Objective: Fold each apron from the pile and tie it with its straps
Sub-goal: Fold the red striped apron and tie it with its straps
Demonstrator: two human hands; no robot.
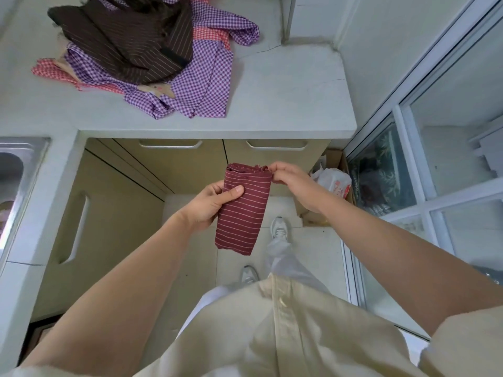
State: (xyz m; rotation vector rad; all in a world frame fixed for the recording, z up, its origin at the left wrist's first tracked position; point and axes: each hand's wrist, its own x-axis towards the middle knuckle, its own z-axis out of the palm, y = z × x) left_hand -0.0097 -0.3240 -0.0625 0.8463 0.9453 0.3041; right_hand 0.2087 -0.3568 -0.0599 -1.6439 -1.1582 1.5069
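The pile (141, 58) lay on the counter (285, 99), toward its back left. The sink (16, 164) sat in the counter's left arm, at the far left. Cabinets (190, 161) stood under the counter. Before them, above the floor (313, 257), the apron (242, 210) hung between the hands. The left hand (209, 205) gripped its left side and the right hand (294, 183) pinched its top right corner. A bag (334, 183) sat in a box (336, 156) right of the cabinets, beside the glass doors (386, 170).

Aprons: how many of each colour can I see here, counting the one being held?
Maroon striped apron, held: 1
Brown striped apron: 1
Purple checked apron: 1
Red checked apron: 1
Total: 4 told apart; more may lie hidden beneath.
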